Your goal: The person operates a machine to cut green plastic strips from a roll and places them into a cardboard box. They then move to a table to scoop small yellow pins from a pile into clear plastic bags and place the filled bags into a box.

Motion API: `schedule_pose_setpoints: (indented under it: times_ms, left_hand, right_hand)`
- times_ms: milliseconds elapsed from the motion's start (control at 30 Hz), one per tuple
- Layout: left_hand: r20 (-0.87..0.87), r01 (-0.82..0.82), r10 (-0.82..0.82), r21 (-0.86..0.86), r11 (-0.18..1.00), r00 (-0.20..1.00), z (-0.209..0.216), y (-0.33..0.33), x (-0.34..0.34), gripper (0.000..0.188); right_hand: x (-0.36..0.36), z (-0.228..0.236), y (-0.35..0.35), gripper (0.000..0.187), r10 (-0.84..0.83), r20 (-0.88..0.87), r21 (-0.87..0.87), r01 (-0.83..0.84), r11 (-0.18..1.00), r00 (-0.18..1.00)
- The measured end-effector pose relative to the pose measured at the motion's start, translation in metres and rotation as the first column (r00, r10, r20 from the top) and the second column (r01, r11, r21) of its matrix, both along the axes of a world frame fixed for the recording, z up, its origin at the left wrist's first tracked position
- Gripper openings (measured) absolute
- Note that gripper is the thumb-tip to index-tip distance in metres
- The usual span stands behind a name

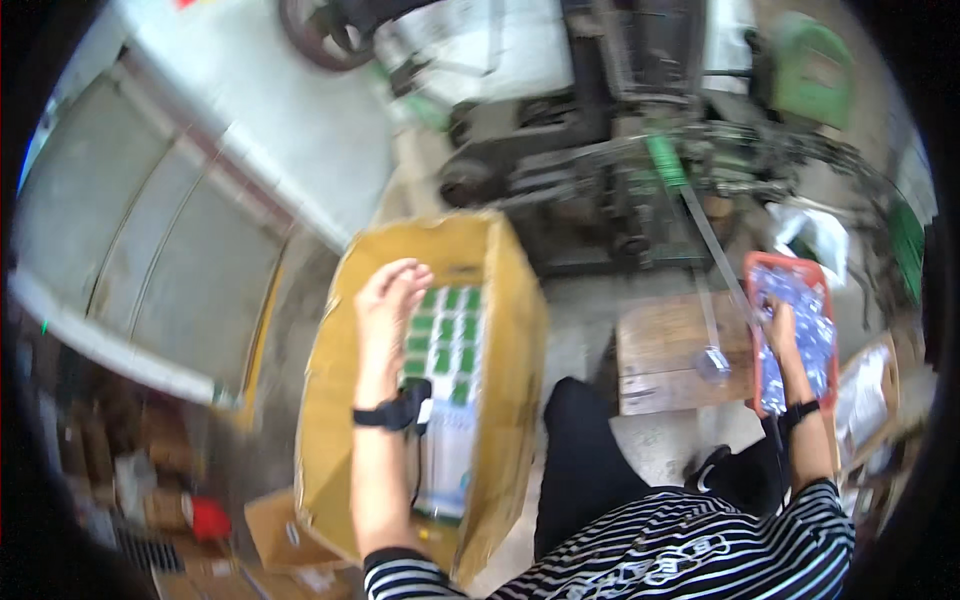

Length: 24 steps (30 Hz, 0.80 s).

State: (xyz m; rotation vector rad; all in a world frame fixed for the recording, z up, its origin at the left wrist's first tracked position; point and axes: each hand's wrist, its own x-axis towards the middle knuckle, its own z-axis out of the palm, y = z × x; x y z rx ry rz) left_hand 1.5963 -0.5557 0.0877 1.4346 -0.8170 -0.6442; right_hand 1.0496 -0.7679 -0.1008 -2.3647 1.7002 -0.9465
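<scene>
My left hand (393,287) is raised over a tall open cardboard box (335,400), its fingers loosely bent and a little apart, with nothing seen in them. Below it, rows of green and white small packs (443,335) lie inside the box, along with a pale flat sheet or pack (447,450). My right hand (780,328) reaches into a red plastic basket (834,350) filled with shiny bluish-purple small pieces (812,305). Its fingertips are sunk among the pieces and blurred, so their grip is hidden. Both wrists wear black bands.
A dark machine (540,140) stands ahead, with a green-handled lever (665,160) slanting down toward the basket. A wooden stool or board (660,350) is beside the basket. Grey metal panels (150,220) rise at left. Cartons (285,530) lie at lower left.
</scene>
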Motion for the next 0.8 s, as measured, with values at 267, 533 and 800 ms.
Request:
schedule_pose_setpoints:
  times_ms: [267, 533, 800]
  left_hand:
    - [-0.032, 0.661, -0.666, -0.094, 0.745, 0.746, 0.035, -0.133, -0.218, 0.056]
    - [-0.687, 0.181, -0.289, -0.227, 0.957, 0.666, -0.105, -0.133, -0.266, 0.018]
    - [-0.849, 0.469, -0.239, 0.012, 0.883, 0.472, -0.232, -0.056, -0.238, 0.034]
  right_hand:
    - [0.073, 0.18, 0.008, 0.01, 0.045, 0.88, 0.285, -0.603, 0.745, 0.472]
    - [0.12, 0.159, -0.041, 0.023, 0.49, 0.04, 0.098, -0.491, 0.866, 0.871]
    - [0.167, 0.129, -0.179, 0.073, 0.248, -0.309, 0.267, -0.166, 0.949, 0.918]
